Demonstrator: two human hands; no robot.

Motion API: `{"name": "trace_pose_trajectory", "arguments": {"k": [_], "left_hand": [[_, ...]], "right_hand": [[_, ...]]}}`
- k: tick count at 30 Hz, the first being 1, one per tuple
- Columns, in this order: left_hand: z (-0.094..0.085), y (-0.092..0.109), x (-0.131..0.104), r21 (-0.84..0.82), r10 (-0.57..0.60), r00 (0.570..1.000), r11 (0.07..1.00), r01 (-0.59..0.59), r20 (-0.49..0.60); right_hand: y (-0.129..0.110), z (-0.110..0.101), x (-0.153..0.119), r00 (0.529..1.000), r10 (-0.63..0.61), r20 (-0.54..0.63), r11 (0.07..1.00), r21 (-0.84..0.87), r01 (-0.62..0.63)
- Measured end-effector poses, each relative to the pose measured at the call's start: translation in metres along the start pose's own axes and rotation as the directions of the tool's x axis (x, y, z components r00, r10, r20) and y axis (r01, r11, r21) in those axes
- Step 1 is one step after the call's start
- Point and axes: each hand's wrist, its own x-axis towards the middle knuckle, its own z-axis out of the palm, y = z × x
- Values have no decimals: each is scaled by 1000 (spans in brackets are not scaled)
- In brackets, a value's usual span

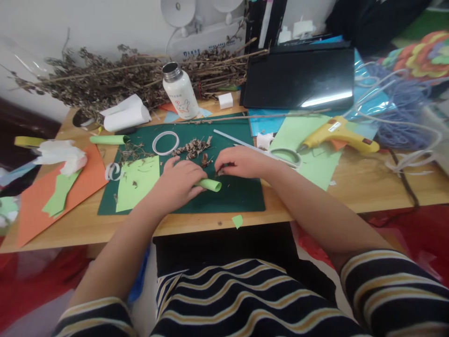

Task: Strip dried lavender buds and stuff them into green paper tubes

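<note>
My left hand [180, 180] is closed around a rolled light-green paper tube [211, 185], whose open end points right, over the dark green cutting mat [242, 196]. To its right, my right hand [236, 162] hovers low at the mat with curled fingertips pinched together. A tiny dark bit shows at those fingertips, too small to name. Crumbled dried leaves [192, 149] lie on the mat just beyond both hands. Left of my left hand is a flat light-green paper sheet [136, 180] with leaf bits on it. A roll of tape [165, 142] rests behind that hand.
Scissors [289, 158] and a yellow glue gun [336, 135] lie on the right. A white open bottle [180, 91] stands at the back before dried branches [115, 77]. Orange paper [38, 206] and another green tube [109, 139] lie left. A black laptop-like slab [300, 77] sits behind.
</note>
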Motion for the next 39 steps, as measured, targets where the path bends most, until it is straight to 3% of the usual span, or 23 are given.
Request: {"name": "trace_pose_trajectory", "arguments": {"k": [2, 5, 8, 11, 13, 15, 17, 19, 22, 25, 29, 33, 39], "left_hand": [[-9, 0, 0, -51, -15, 1000, 999, 15, 9], [-11, -1, -1, -119, -27, 999, 993, 29, 18], [2, -3, -2, -175, -2, 999, 985, -6, -43], [23, -5, -4, -283, -21, 972, 958, -48, -235], [34, -3, -3, -441, -75, 929, 892, -100, -363], [41, 3, 2, -633, -138, 864, 737, -237, -485], [44, 13, 10, -710, -241, 767, 605, -360, -594], [46, 24, 19, -718, -325, 682, 549, -428, -655], [50, 33, 28, -684, -387, 592, 589, -431, -707], [57, 33, 31, -644, -405, 548, 673, -364, -732], [63, 31, 31, -657, -475, 504, 700, -281, -721], [64, 35, 31, -677, -492, 527, 697, -239, -693], [64, 37, 32, -660, -451, 558, 708, -251, -696]], "right_hand": [[2, -5, -3, 987, 10, -162, 989, 146, 14], [4, -6, -5, 948, 83, -306, 922, 384, 43], [4, -2, -3, 906, 158, -393, 761, 634, 142], [-1, 1, -1, 858, 243, -452, 559, 789, 257], [-8, 0, 0, 832, 282, -478, 461, 828, 320], [-18, -3, 3, 820, 284, -496, 407, 837, 365], [-29, -6, 9, 823, 262, -504, 380, 837, 392], [-38, -10, 15, 827, 246, -506, 367, 838, 404], [-48, -11, 26, 829, 238, -506, 372, 836, 404], [-55, -5, 34, 840, 208, -502, 398, 828, 396], [-62, 7, 36, 866, 204, -457, 453, 828, 330], [-64, 13, 32, 846, 236, -478, 565, 776, 281], [-62, 11, 23, 822, 134, -553, 865, 471, 175]]}}
